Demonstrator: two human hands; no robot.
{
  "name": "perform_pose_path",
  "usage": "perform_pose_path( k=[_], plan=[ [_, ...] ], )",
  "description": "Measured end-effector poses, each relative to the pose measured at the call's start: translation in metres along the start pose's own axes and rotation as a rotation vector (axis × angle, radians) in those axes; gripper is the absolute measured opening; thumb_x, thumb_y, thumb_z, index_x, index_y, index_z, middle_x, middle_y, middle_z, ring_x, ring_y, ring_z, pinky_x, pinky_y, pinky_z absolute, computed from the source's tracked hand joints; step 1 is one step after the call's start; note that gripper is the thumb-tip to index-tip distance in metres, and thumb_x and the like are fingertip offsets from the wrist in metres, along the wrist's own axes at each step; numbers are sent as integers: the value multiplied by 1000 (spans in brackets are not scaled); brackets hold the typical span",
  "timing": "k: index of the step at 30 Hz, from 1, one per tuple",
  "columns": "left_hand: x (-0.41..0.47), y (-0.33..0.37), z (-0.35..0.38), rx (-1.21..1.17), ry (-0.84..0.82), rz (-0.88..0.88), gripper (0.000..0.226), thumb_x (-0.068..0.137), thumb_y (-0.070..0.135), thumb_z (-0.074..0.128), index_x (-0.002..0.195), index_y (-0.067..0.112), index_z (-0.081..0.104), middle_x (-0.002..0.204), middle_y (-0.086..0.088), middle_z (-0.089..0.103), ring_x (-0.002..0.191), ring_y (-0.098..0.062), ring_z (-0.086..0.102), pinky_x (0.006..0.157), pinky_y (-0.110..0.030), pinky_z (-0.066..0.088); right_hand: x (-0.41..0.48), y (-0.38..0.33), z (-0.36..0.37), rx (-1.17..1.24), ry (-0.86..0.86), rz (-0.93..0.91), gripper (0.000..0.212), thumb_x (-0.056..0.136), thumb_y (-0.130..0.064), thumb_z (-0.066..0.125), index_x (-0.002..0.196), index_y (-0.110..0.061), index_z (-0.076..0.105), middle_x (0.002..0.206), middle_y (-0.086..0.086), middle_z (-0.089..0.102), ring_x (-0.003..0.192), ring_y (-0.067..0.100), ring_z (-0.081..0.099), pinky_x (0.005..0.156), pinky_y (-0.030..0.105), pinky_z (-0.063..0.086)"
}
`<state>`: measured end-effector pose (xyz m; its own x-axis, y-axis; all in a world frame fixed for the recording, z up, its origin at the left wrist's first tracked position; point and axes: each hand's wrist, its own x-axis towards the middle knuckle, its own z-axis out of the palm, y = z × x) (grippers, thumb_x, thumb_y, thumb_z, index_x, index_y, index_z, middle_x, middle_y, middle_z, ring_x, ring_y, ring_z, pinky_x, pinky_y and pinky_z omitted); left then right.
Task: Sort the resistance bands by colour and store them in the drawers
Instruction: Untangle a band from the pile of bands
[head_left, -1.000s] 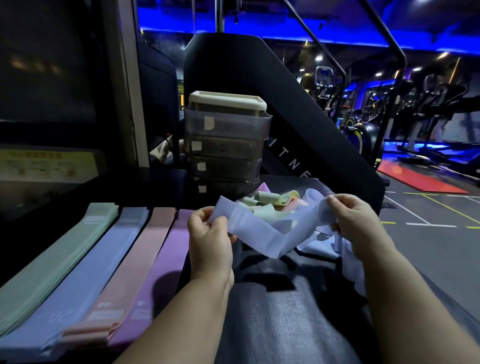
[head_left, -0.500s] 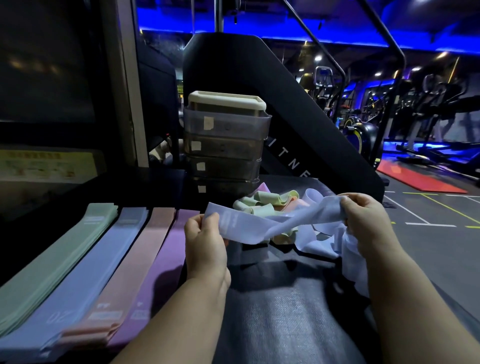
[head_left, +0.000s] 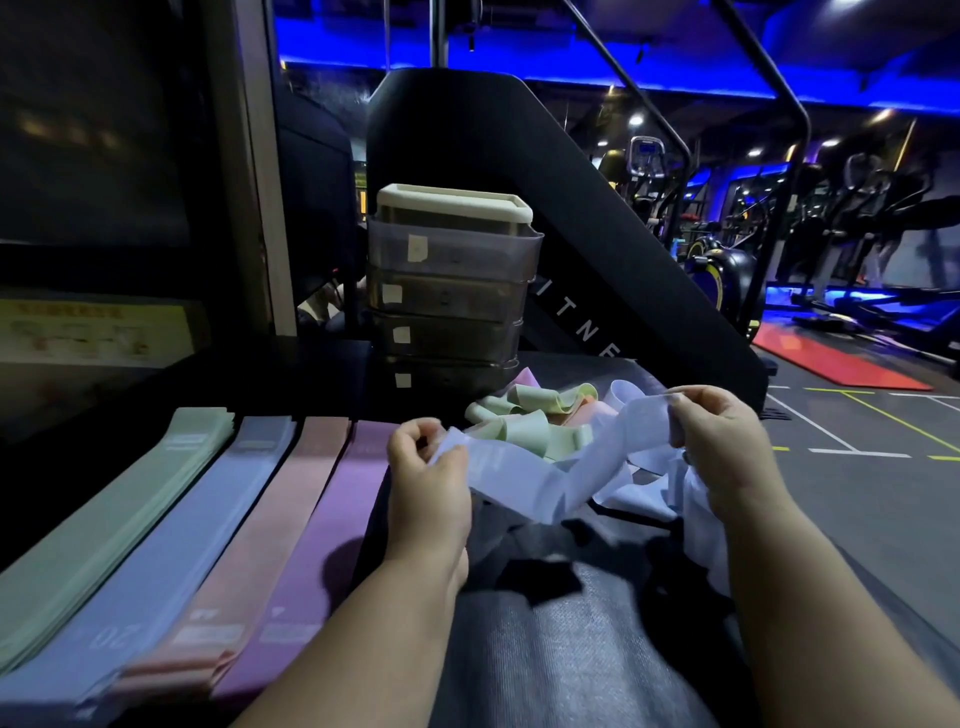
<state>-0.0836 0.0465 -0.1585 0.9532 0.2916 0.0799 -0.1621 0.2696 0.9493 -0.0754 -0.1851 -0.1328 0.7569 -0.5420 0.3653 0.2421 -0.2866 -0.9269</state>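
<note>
A pale blue resistance band (head_left: 550, 478) stretches between my two hands above the dark surface. My left hand (head_left: 428, 478) pinches its left end and my right hand (head_left: 722, 447) pinches its right end. More blue band hangs below my right wrist. Behind it lies a tangled pile of green, pink and blue bands (head_left: 530, 421). To the left lie flat sorted stacks: green (head_left: 104, 525), blue (head_left: 171, 545), pink (head_left: 249, 551) and purple (head_left: 317, 530). A stack of translucent drawers (head_left: 452, 291) with a cream lid stands behind the pile.
A black slanted gym machine panel (head_left: 597, 234) rises behind the drawers. The gym floor (head_left: 857, 467) with painted lines drops off on the right, and exercise machines stand farther back. A dark wall and a pillar (head_left: 249, 166) close off the left side.
Both hands shifted along the blue band; it sags lower in the middle now than half a second ago, and my left hand sits slightly more to the right.
</note>
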Motion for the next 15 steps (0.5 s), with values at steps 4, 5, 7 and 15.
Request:
perform_pose_path(
  k=[4, 5, 7, 15],
  plan=[
    [-1, -5, 2, 30, -183, 12, 32, 90, -3, 46, 88, 25, 62, 110, -2, 62, 86, -19, 60, 67, -27, 47, 2, -1, -5, -2, 56, -5, 15, 87, -15, 52, 79, -18, 65, 65, 4, 61, 55, 16, 54, 52, 26, 38],
    [0, -7, 2, 24, -239, -5, 34, 89, -4, 46, 84, 22, 67, 126, -6, 59, 96, -21, 62, 68, -25, 47, 3, -1, -6, -3, 69, 6, 17, 89, -13, 51, 81, -18, 65, 66, 5, 62, 53, 16, 56, 51, 26, 39],
    [2, -10, 3, -7, -318, -50, 38, 89, -4, 50, 76, 23, 74, 149, -13, 42, 110, -23, 62, 70, -24, 50, 4, 1, -6, 9, 81, 22, 17, 91, -13, 50, 84, -17, 66, 65, 4, 62, 48, 12, 57, 50, 25, 39],
    [-7, -7, 0, 187, -436, 72, 50, 54, 12, 57, 100, 30, 67, 156, 0, 22, 119, -13, 56, 88, -27, 54, 5, 2, -6, 18, 105, 61, 17, 93, -16, 48, 94, -14, 66, 76, 4, 64, 45, 5, 61, 43, 21, 38]
  ],
)
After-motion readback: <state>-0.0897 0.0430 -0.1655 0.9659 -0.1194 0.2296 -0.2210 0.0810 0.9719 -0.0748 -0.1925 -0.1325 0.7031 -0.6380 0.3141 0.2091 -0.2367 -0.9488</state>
